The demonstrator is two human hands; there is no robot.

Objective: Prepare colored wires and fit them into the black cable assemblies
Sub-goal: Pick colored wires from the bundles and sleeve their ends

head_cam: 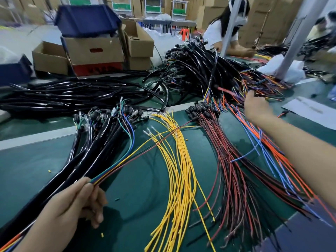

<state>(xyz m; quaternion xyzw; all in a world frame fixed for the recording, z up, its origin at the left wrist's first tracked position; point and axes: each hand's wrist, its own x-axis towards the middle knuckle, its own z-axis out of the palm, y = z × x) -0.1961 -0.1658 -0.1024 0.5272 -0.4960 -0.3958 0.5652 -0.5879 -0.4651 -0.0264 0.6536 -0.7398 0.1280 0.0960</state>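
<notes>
Left hand (78, 202) pinching thin wire bundle (116, 166) beside black cables (101, 146) on green mat (141, 188); right hand (257, 106) far out among orange wires (244, 124), grip not discernible; yellow wires (179, 170), red wires (223, 146) lying between.

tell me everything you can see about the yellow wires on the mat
The yellow wires are a loose sheaf of thin, plastic-coated strands lying flat on the green mat, curving from its near edge to fanned far ends tipped with pale terminals. They lie between the black cables and the red wires. A dark red wire crosses over them.
</notes>
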